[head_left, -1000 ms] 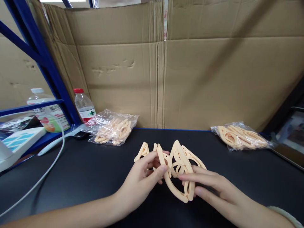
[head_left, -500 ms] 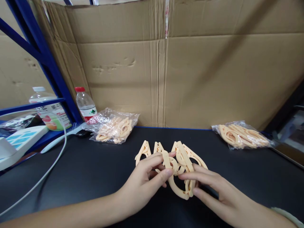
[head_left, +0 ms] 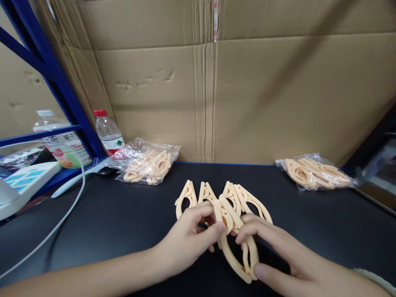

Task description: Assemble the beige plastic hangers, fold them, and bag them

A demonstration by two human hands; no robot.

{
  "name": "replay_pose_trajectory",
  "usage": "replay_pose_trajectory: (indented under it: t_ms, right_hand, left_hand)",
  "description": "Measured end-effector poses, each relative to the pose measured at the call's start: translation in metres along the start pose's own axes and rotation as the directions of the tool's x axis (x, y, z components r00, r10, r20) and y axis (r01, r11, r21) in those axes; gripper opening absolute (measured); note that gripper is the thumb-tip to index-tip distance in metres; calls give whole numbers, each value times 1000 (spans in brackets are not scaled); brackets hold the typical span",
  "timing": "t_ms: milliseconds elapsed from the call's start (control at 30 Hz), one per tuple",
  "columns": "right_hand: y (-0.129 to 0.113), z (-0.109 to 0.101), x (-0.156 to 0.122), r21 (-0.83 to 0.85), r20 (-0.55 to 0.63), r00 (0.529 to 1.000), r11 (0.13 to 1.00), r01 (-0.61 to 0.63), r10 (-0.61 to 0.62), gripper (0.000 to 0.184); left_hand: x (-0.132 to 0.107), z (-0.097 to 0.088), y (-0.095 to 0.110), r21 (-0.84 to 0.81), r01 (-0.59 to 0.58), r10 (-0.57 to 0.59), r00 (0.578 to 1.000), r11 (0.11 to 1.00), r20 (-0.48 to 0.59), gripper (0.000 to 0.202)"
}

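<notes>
A beige plastic folding clothes hanger (head_left: pixel 229 250) is held in front of me, its arms folded into a loop. My left hand (head_left: pixel 198 231) pinches its upper left side between thumb and fingers. My right hand (head_left: pixel 272 247) grips its right side, with the fingers at the upper part and the thumb near the lower end. Just behind, several matching folded hangers stand out in a row on the black table, among them one at the left (head_left: pixel 187 194) and one at the right (head_left: pixel 256 204). My fingers and the held hanger partly cover the middle ones.
A clear bag of hangers (head_left: pixel 148 165) lies at the back left, another bag (head_left: pixel 315 171) at the back right. Beyond the left bag stand a red-capped bottle (head_left: pixel 108 136) and a blue rack (head_left: pixel 58 86). A white cable (head_left: pixel 66 218) curves over the table's left. Cardboard (head_left: pixel 262 95) walls the back.
The held hanger's right piece has swung down into line with the rest, its lower end now nearer to me. My right hand has shifted with it, its thumb lower. The view has tilted slightly.
</notes>
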State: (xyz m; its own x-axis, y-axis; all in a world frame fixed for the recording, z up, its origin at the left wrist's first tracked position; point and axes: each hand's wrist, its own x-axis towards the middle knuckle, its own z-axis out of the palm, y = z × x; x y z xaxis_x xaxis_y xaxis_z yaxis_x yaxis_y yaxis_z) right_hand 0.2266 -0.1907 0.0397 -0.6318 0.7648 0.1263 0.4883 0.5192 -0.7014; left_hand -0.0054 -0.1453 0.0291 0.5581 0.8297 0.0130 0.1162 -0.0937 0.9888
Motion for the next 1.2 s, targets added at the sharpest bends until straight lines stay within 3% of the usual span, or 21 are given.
replay_pose_trajectory:
  t_ms: [333, 500, 733, 867, 933, 1033, 1133, 1200]
  right_hand:
    - [3, 4, 2, 39, 63, 997, 998, -55, 52, 41]
    - [7, 4, 2, 59, 41, 999, 998, -22, 19, 41]
    - [13, 6, 0, 230, 82, 990, 964, -131, 115, 43]
    - [17, 5, 6, 440, 27, 992, 889, -126, 127, 44]
    - [21, 0, 10, 477, -61, 988, 873, -97, 143, 45]
    - [33, -18, 17, 575, -294, 920, 817, -47, 259, 44]
    - [55, -41, 19, 655, -464, 749, 752, -70, 473, 38]
    - [72, -53, 19, 678, -479, 673, 725, -124, 564, 32]
  left_hand:
    - [1, -1, 1, 148, -28, 35, 998, 989, -47, 28]
    - [-1, 0, 0, 195, -14, 21, 999, 981, -32, 35]
    - [3, -2, -8, 13, 59, -58, 997, 998, -44, 34]
    - [7, -5, -6, -107, 75, -81, 996, 991, -49, 30]
    - [7, -6, -4, -134, 79, -90, 993, 988, -78, 27]
    - [5, -7, 0, -94, 65, -76, 990, 993, -116, 26]
    - [3, -8, 3, 41, 12, -8, 995, 999, -101, 20]
    - [1, -9, 4, 165, -48, 64, 994, 985, -93, 18]
